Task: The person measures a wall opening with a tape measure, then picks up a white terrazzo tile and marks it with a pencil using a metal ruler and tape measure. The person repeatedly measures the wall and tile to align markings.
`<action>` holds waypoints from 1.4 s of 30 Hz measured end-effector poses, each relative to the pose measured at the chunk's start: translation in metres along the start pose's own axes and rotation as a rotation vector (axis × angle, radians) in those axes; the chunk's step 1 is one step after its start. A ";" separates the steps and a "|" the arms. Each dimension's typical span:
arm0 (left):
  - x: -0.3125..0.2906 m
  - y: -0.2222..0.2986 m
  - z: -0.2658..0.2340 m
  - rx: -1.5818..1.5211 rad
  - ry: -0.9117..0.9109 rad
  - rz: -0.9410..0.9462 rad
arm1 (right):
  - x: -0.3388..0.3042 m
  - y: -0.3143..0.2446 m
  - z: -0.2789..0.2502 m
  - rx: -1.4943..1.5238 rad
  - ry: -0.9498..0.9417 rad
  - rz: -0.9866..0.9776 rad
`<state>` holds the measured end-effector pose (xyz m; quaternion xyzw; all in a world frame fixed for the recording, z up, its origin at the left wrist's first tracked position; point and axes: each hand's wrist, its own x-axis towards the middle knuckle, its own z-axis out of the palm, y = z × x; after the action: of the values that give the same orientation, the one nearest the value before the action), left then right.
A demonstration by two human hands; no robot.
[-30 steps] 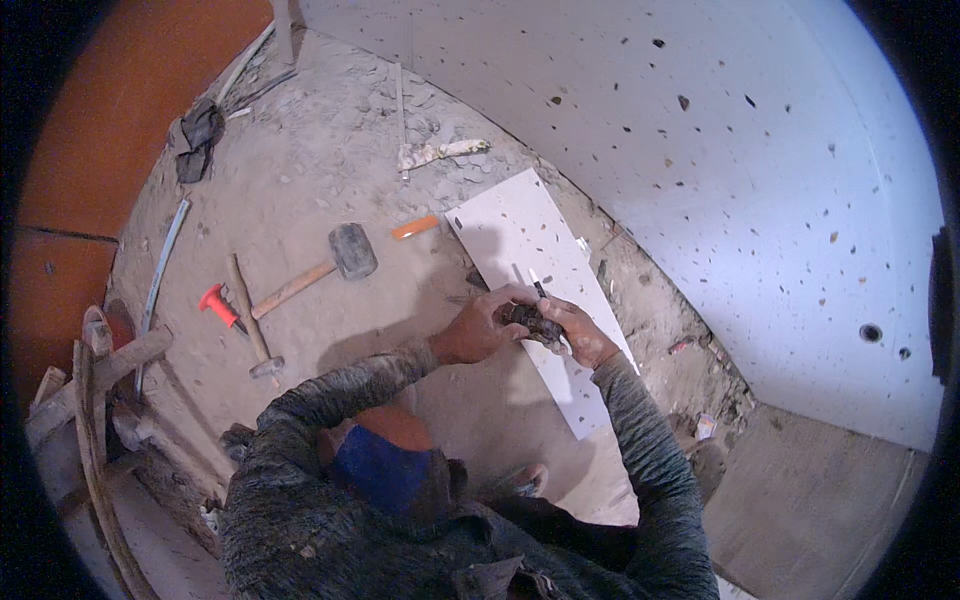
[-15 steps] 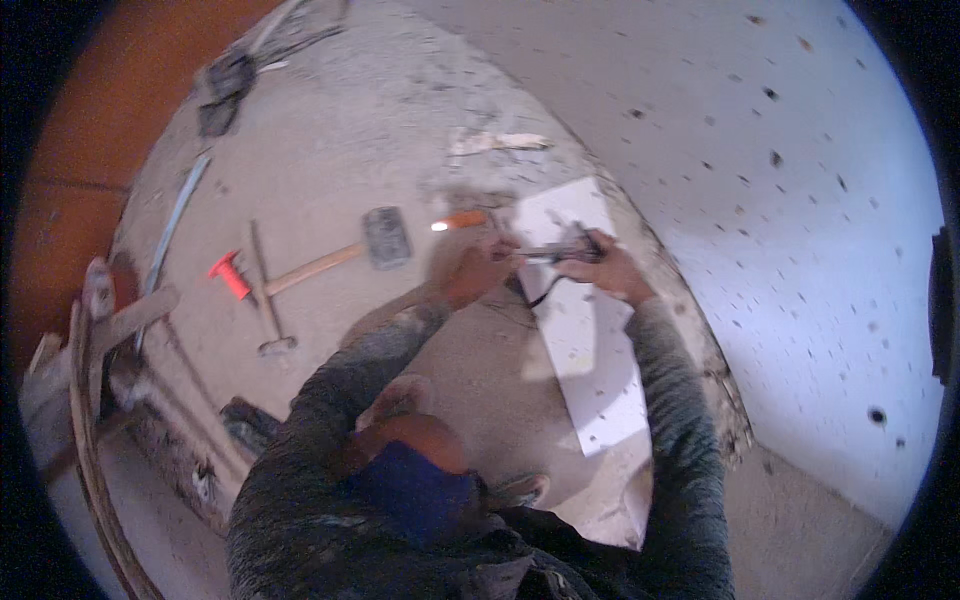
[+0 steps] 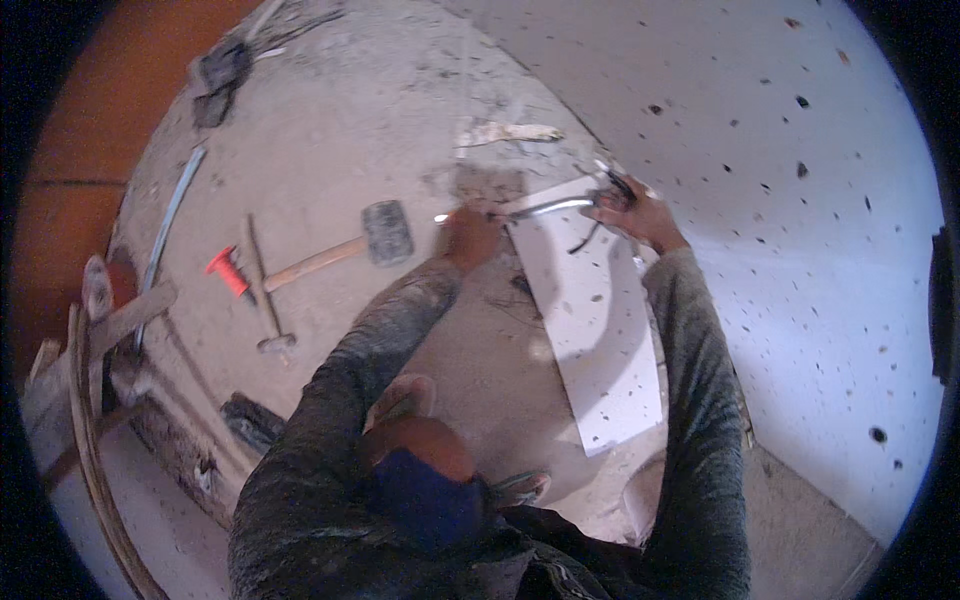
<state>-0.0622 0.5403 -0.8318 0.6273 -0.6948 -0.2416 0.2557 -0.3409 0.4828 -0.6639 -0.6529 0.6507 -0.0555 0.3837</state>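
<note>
My right hand (image 3: 645, 215) is closed round what looks like a tape measure (image 3: 614, 190), a dark case with a black strap hanging below it. A silvery strip, seemingly its blade (image 3: 555, 208), runs from there across the far end of a white speckled slab (image 3: 600, 340). At the strip's other end, by the slab's far left corner, my left hand (image 3: 474, 238) has its fingers drawn together. Those fingertips are blurred, but they appear to pinch the blade's end. Beside this hand shows the shiny tip of a tool (image 3: 441, 218); the rest is hidden.
Left on the dusty floor lie a rubber mallet (image 3: 386, 233), a small hammer (image 3: 275, 343) and a red-handled tool (image 3: 230, 272). A speckled white wall (image 3: 800, 250) rises on the right. Wooden pieces (image 3: 130, 320) and a blue-grey strip (image 3: 175, 220) are at the far left.
Both hands have moved farther away and apart, the right one up and to the right. More of the silvery strip shows between them. My left hand now covers the orange-handled tool.
</note>
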 end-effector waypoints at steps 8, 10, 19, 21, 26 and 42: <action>0.006 0.009 -0.016 -0.266 0.054 -0.068 | 0.016 -0.004 0.004 -0.285 0.211 -0.065; 0.006 0.011 -0.016 -0.324 0.040 -0.102 | 0.018 -0.005 0.001 -0.285 0.172 -0.042; 0.013 0.005 0.000 -0.193 -0.025 -0.152 | 0.042 0.014 0.005 -0.359 0.286 -0.228; 0.013 0.004 -0.001 -0.098 -0.091 -0.159 | 0.041 0.020 0.007 -0.464 0.382 -0.293; 0.013 0.011 -0.010 -0.028 -0.108 -0.113 | 0.026 0.023 0.019 -0.286 0.473 -0.408; 0.008 0.014 0.000 0.027 0.093 -0.012 | 0.006 0.030 0.068 0.171 0.475 0.298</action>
<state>-0.0733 0.5337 -0.8216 0.6455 -0.6816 -0.2043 0.2777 -0.3250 0.5109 -0.7310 -0.4841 0.8040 -0.2043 0.2782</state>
